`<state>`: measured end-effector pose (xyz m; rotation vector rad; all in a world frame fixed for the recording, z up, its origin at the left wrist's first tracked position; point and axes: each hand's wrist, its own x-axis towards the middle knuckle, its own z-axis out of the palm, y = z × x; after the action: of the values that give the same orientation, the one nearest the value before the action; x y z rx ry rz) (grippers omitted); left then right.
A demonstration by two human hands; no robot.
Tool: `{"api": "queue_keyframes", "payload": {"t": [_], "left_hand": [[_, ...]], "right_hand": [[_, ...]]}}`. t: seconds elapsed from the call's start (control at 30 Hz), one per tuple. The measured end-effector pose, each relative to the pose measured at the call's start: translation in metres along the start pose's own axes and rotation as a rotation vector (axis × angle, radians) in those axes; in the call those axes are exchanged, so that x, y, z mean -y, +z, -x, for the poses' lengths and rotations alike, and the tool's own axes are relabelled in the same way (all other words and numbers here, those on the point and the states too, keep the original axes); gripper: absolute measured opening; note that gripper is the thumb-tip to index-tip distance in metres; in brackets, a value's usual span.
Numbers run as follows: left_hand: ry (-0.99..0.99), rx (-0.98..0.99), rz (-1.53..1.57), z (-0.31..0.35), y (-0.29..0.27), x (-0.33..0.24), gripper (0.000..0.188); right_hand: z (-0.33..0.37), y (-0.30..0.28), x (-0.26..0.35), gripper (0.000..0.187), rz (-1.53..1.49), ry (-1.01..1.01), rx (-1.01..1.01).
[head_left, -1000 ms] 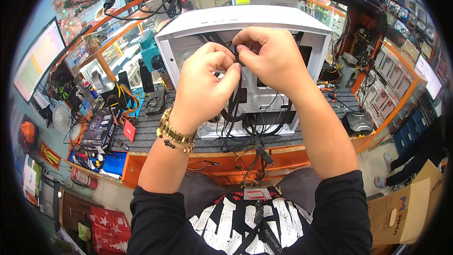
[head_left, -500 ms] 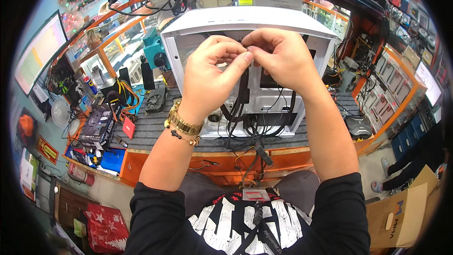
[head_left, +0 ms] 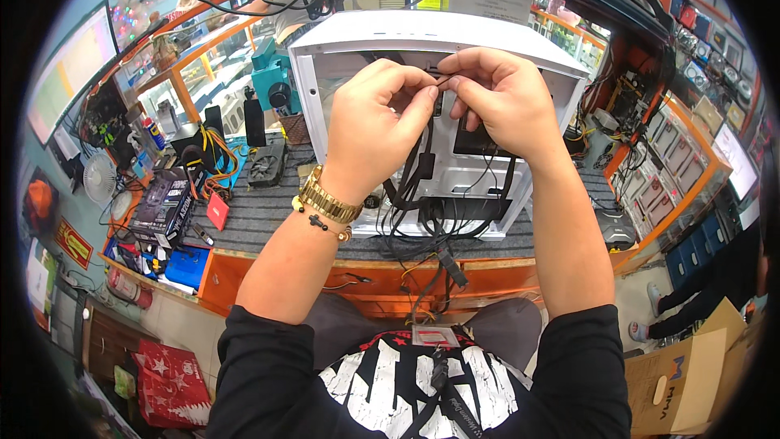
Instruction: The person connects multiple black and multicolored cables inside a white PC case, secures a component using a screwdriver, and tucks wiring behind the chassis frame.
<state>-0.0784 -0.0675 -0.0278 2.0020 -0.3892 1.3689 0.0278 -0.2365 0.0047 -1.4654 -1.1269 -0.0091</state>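
Observation:
A white computer case (head_left: 431, 31) stands on the bench with its open side facing me. My left hand (head_left: 375, 130) and my right hand (head_left: 510, 110) meet in front of its upper part, thumbs and forefingers pinched together. Between the fingertips runs a thin dark wire (head_left: 444, 79); whether it is a cable or a tie is too small to tell. Below my hands, black cables (head_left: 422, 167) hang down through the case's back panel. They gather in a tangle (head_left: 435, 236) at the bench's front edge, where a black connector (head_left: 452, 268) dangles.
Left on the grey ribbed mat (head_left: 260, 223) are a graphics card (head_left: 266, 164), a motherboard box (head_left: 166, 205), a red packet (head_left: 217, 210) and yellow-black cables (head_left: 215, 150). A black device (head_left: 615, 230) sits at the right. An open carton (head_left: 674, 382) stands on the floor; a person's legs (head_left: 691, 301) show nearby.
The view has shifted slightly. Both hands stay together at the case's top; their fingertips have drawn slightly apart, and the thin dark wire now shows between them.

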Motion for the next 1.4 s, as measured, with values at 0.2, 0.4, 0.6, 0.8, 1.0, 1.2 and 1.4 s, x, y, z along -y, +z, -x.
{"api": "queue_keyframes", "payload": {"t": [0.2,0.4,0.6,0.8,1.0,1.2,1.4], "left_hand": [[-0.050,-0.053,-0.023,-0.001,0.007,-0.002,0.007],[-0.037,-0.064,-0.046,-0.004,0.008,0.000,0.009],[-0.031,-0.050,-0.054,-0.004,0.008,0.002,0.009],[-0.057,-0.054,-0.037,-0.004,0.007,-0.003,0.008],[-0.064,-0.060,-0.048,0.000,0.008,-0.005,0.008],[0.019,-0.101,-0.018,0.001,0.014,-0.003,0.013],[-0.069,-0.246,0.154,0.011,0.012,-0.007,0.016]], "right_hand": [[0.000,0.000,0.001,0.026,-0.013,0.004,0.007],[-0.001,-0.001,-0.001,0.026,-0.030,0.002,0.016],[-0.001,-0.001,0.001,0.023,0.013,-0.008,0.027],[-0.002,0.002,0.009,0.023,0.252,-0.117,0.067],[-0.001,0.004,0.011,0.015,0.426,-0.189,-0.071],[0.000,0.002,0.016,0.014,0.490,-0.157,-0.042],[0.003,0.010,0.030,0.012,0.619,-0.225,-0.093]]}}
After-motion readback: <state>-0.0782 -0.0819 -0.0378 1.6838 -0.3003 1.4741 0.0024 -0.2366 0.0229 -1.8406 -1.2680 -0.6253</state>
